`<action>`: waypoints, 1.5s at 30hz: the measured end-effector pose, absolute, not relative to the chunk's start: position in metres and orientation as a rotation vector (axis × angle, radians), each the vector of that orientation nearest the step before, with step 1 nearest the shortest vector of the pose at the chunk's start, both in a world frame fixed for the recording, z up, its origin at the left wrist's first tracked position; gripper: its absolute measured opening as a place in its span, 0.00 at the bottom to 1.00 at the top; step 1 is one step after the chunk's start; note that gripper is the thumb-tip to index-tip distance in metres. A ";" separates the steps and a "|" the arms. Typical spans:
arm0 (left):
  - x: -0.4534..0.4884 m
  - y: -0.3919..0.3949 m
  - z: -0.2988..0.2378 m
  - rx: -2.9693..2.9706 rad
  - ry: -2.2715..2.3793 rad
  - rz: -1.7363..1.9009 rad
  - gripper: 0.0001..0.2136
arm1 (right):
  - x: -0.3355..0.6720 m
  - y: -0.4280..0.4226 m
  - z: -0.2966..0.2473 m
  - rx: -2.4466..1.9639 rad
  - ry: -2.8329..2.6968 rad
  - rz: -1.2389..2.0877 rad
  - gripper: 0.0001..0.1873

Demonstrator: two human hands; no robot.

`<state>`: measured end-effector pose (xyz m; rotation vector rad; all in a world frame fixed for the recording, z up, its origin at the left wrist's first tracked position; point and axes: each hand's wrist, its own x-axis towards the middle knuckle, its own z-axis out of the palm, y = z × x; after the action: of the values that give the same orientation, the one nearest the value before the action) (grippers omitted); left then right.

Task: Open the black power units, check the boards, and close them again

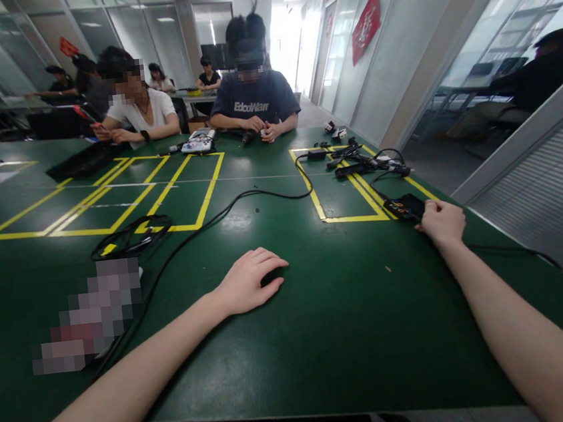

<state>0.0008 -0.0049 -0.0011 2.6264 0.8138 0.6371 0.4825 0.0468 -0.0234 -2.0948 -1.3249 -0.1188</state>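
My left hand (251,281) rests palm down on the green table (325,340), its fingers stretched forward and nothing in it. Over at the table's right side, my right hand (442,221) is closed around the near end of a small black device (406,208). Small orange marks show on the device's left part, and its exact kind is unclear. My fingers hide the end they grip. A thin black cable runs up from the device toward a tangle of black cables and connectors (351,163).
A long black cable (212,219) crosses the table to a coil (130,237) at left. Near it lies a blurred-out object (95,311). Yellow tape (355,218) marks rectangles. Opposite, two people sit near a white device (198,141) and a black tray (82,161).
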 end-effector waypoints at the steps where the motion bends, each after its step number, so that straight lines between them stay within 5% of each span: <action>1: 0.001 -0.005 -0.001 2.626 0.813 0.636 0.13 | 0.480 0.046 -0.022 -2.124 -1.250 -0.110 0.29; 13: 0.001 -0.005 -0.001 2.629 0.811 0.630 0.10 | 0.452 0.042 -0.007 -2.085 -1.318 -0.147 0.33; 29: 0.001 -0.005 -0.002 2.653 0.794 0.656 0.08 | 0.446 0.043 -0.007 -2.111 -1.338 -0.082 0.12; 45: 0.001 -0.005 -0.005 2.642 0.773 0.691 0.07 | 0.441 0.044 -0.002 -2.063 -1.155 -0.137 0.19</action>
<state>0.0012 -0.0045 -0.0045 2.6422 0.7731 0.6908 0.4409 0.0445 -0.0023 -2.0632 -1.1547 -0.1369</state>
